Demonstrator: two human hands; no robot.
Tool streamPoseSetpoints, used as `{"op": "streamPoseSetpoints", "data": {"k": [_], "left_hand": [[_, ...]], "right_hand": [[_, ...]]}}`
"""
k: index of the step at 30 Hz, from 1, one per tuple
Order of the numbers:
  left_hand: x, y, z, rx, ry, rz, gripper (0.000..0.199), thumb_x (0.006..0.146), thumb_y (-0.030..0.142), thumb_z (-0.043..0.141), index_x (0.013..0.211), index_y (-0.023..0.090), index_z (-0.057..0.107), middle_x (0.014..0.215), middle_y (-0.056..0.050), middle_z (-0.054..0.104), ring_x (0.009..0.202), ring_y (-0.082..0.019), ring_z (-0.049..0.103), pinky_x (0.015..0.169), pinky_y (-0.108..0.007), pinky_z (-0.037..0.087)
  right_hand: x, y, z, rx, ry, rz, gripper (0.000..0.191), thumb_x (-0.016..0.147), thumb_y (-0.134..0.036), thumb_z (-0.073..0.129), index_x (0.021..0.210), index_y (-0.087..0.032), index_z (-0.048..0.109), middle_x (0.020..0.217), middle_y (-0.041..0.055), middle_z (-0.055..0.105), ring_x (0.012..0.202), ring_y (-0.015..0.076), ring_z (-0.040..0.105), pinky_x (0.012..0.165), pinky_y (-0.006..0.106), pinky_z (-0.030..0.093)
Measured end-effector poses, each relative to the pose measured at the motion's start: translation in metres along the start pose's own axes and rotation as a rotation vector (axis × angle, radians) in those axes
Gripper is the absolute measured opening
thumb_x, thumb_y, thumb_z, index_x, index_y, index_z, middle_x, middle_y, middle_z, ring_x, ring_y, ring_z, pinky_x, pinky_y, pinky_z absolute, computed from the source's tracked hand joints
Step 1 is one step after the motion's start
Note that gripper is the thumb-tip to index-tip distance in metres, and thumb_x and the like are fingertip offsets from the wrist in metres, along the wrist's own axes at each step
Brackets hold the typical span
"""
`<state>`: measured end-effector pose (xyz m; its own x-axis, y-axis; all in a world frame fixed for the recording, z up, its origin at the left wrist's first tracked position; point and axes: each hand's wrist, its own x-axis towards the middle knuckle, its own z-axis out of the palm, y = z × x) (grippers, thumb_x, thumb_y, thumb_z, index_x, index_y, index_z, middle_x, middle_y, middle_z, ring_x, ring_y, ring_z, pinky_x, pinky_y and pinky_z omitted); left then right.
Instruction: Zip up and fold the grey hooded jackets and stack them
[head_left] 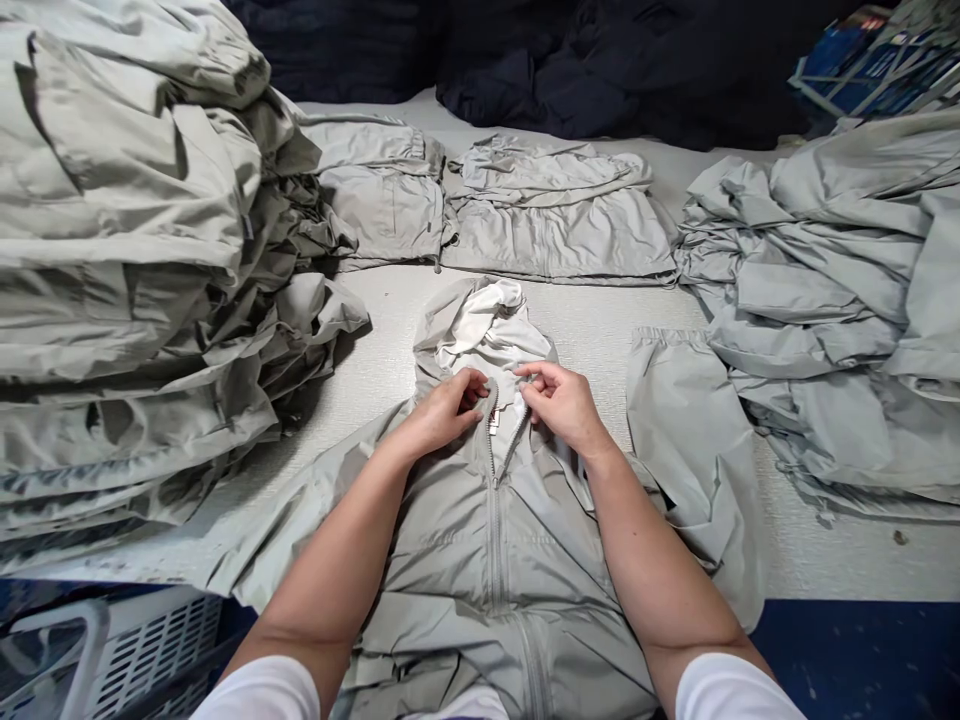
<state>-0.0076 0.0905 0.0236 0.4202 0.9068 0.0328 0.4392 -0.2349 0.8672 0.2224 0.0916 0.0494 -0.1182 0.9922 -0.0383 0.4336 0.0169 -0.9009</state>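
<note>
A grey hooded jacket (442, 540) lies in front of me, its hood (439, 325) pointing away and its pale lining showing. The front zipper (495, 545) is closed up to the slider near the chest, and the collar spreads in a V above it. My left hand (452, 405) pinches the left collar edge at the top of the zipper. On the opposite side, my right hand (556, 402) has its fingers closed on the right collar edge. Between the hands a small label (494, 420) shows inside the neck. One sleeve (690, 450) stretches out to the right.
A tall pile of grey garments (127, 290) rises at the left, another heap (840, 300) at the right. Folded grey jackets (555, 230) lie across the back of the white table (382, 345). Dark cloth (600, 70) stands behind; a plastic basket (154, 640) sits lower left.
</note>
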Motion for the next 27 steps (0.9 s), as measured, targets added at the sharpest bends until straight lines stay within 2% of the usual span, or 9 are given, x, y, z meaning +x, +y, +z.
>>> {"op": "streamPoseSetpoints", "data": {"k": [2,4,7,10,12,14,16,21,27], "left_hand": [[0.000,-0.001,-0.001,0.009,0.002,0.012,0.043,0.084,0.017,0.071,0.124,0.023,0.058,0.114,-0.007,0.073,0.097,-0.020,0.066,0.089,-0.036,0.056],[0.001,-0.001,-0.001,0.023,0.004,0.031,0.044,0.086,0.016,0.069,0.129,0.023,0.059,0.114,-0.007,0.073,0.099,-0.021,0.067,0.091,-0.037,0.056],[0.001,0.001,-0.003,0.073,-0.023,0.101,0.043,0.094,0.017,0.063,0.136,0.024,0.063,0.114,-0.007,0.073,0.105,-0.022,0.068,0.096,-0.038,0.054],[0.000,0.002,-0.004,0.170,-0.058,0.179,0.041,0.099,0.020,0.061,0.138,0.027,0.068,0.117,-0.009,0.070,0.112,-0.024,0.065,0.103,-0.041,0.051],[-0.001,0.003,-0.004,0.228,-0.067,0.195,0.043,0.100,0.021,0.061,0.141,0.028,0.068,0.117,-0.009,0.067,0.114,-0.025,0.063,0.104,-0.041,0.050],[-0.002,0.003,-0.004,0.260,-0.076,0.192,0.045,0.101,0.021,0.059,0.144,0.028,0.066,0.116,-0.009,0.066,0.114,-0.025,0.062,0.104,-0.041,0.050],[-0.002,0.004,-0.004,0.273,-0.083,0.188,0.045,0.101,0.022,0.058,0.146,0.026,0.065,0.117,-0.010,0.066,0.115,-0.025,0.062,0.105,-0.041,0.050],[-0.002,0.003,-0.005,0.284,-0.084,0.189,0.044,0.102,0.023,0.058,0.146,0.028,0.064,0.117,-0.009,0.066,0.114,-0.025,0.062,0.104,-0.041,0.050],[-0.002,0.004,-0.005,0.278,-0.081,0.187,0.044,0.102,0.023,0.058,0.145,0.028,0.065,0.120,-0.009,0.067,0.115,-0.025,0.062,0.106,-0.041,0.050]], "right_hand": [[0.002,0.005,0.009,0.146,-0.027,0.039,0.032,0.090,-0.037,0.066,0.116,-0.020,0.075,0.078,0.0023,0.072,0.064,0.0171,0.068,0.067,0.031,0.059],[0.005,0.009,0.016,0.188,-0.047,0.031,0.036,0.089,-0.037,0.070,0.120,-0.022,0.074,0.097,0.0071,0.078,0.083,0.0197,0.075,0.081,0.035,0.063],[0.006,0.010,0.014,0.161,-0.049,-0.033,0.038,0.087,-0.031,0.073,0.124,-0.024,0.073,0.118,0.0087,0.078,0.104,0.0196,0.075,0.097,0.037,0.060],[0.001,0.004,0.002,0.150,-0.179,-0.033,0.023,0.085,-0.036,0.076,0.104,-0.021,0.076,0.097,0.0047,0.078,0.077,0.0159,0.073,0.077,0.031,0.060],[-0.003,0.000,-0.006,0.136,-0.451,0.034,0.024,0.083,-0.042,0.079,0.091,-0.020,0.075,0.076,-0.0004,0.072,0.057,0.0130,0.064,0.058,0.026,0.053],[-0.008,-0.003,-0.010,0.070,-0.722,0.097,0.028,0.079,-0.044,0.083,0.090,-0.020,0.075,0.065,-0.0044,0.067,0.047,0.0110,0.058,0.049,0.023,0.044],[-0.011,-0.006,-0.010,-0.038,-0.849,0.104,0.029,0.075,-0.041,0.087,0.091,-0.020,0.077,0.062,-0.0067,0.065,0.044,0.0091,0.055,0.048,0.022,0.039],[-0.013,-0.009,-0.005,-0.098,-0.952,0.101,0.024,0.078,-0.042,0.084,0.087,-0.019,0.082,0.056,-0.0061,0.063,0.041,0.0078,0.052,0.046,0.021,0.036],[-0.015,-0.013,-0.006,-0.044,-0.953,0.116,0.025,0.079,-0.044,0.081,0.085,-0.020,0.082,0.059,-0.0036,0.067,0.043,0.0104,0.058,0.046,0.021,0.040]]}}
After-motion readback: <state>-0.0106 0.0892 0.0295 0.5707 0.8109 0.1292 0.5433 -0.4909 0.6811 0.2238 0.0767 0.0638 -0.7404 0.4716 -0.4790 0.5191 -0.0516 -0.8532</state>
